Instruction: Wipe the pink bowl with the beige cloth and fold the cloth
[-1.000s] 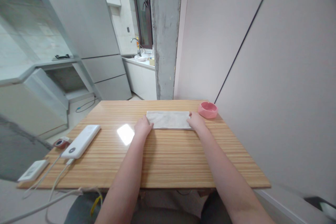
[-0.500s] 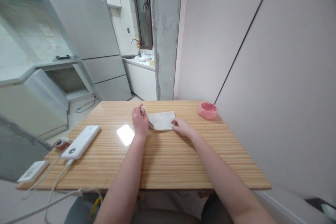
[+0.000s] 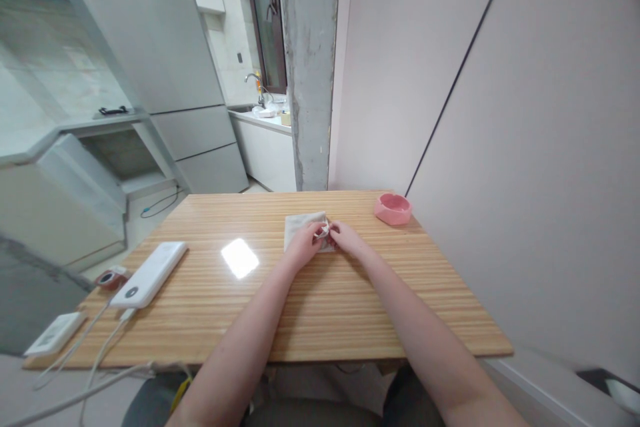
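Two hands meet at the right edge of a small white cloth (image 3: pixel 300 228) lying toward the far edge of the wooden table (image 3: pixel 310 300), a little right of its middle. The left hand (image 3: pixel 305 245) lies over the cloth's near right part, fingers curled, and pinches a raised corner of fabric. The right hand (image 3: pixel 346 239) pinches the same bunched corner from the other side, so the fingertips nearly touch.

Progress, as judged — the cloth is already down to a compact square, so most of the folding looks done; what is left seems to be laying this last corner flat or making one more fold.

Against the earlier frames: one second ago the cloth was a long strip with a hand at each end; half a second ago it was about half that length; now it is shorter again, and the left hand has crossed over to the right side.

Elsewhere — a pink ashtray (image 3: pixel 393 208) near the far right corner, a white power bank (image 3: pixel 149 274) by the left edge.
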